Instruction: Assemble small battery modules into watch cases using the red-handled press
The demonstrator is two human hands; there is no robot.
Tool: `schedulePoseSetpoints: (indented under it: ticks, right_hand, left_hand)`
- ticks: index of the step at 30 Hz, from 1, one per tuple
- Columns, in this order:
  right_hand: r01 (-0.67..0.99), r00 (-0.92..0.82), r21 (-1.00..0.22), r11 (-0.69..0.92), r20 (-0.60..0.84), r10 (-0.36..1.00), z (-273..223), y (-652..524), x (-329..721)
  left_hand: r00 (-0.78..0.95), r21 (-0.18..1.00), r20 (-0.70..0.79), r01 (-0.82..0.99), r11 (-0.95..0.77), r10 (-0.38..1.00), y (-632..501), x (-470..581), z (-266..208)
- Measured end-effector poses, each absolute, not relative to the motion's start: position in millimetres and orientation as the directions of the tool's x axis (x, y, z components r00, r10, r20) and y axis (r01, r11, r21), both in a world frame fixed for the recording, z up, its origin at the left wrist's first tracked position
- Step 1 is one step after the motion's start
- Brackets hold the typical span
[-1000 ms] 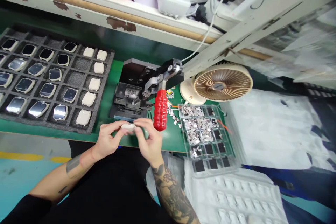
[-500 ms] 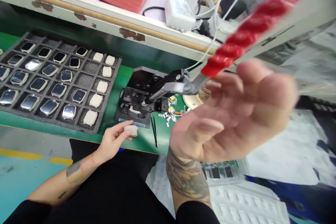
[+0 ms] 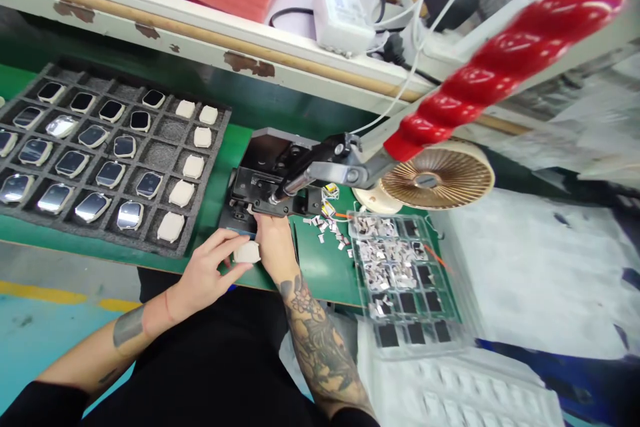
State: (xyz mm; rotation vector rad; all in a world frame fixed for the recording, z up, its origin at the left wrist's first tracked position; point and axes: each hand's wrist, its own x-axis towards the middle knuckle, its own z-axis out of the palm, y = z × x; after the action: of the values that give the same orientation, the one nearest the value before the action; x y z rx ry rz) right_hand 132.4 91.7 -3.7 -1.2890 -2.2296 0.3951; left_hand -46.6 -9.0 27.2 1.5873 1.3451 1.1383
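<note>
Holding a pale, rounded-square casing (image 3: 248,253)

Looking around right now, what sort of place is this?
Probably a small-gadget factory or workshop: a grey tray holds watch-like devices, a black lever press has a red handle, and a clear divided box holds tiny parts.

No word or number can be read with certainty. The white adapter (image 3: 341,27) has a label (image 3: 345,3) with faint print, too small for reading. The fan (image 3: 457,177) carries a badge (image 3: 426,180) at its centre, which is also not legible.
</note>
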Motion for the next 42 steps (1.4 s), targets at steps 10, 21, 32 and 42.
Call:
schedulePoseSetpoints:
  ticks: [10,21,32,42]
  right_hand:
    - [0.507,-0.194,-0.744,0.435,0.393,0.899,19.3,32.6,174.3]
    - [0.507,-0.150,-0.734,0.452,0.442,0.884,21.6,22.2,188.0]
    - [0.439,-0.321,-0.385,0.812,0.777,0.542,66.3,68.4,159.0]
    - [0.124,0.029,-0.547,0.828,0.836,0.548,229.7,152.1,114.9]
  left_hand:
    - [0.054,0.518,0.215,0.840,-0.161,0.975,40.2,-26.5,22.3]
    - [0.180,0.407,0.015,0.897,-0.171,0.983,61.8,-20.2,46.9]
    - [-0.129,0.931,0.212,0.329,-0.160,0.969,0.0,-51.7,89.2]
    - [-0.194,0.418,0.185,0.903,0.101,0.963,165.6,-217.9,107.9]
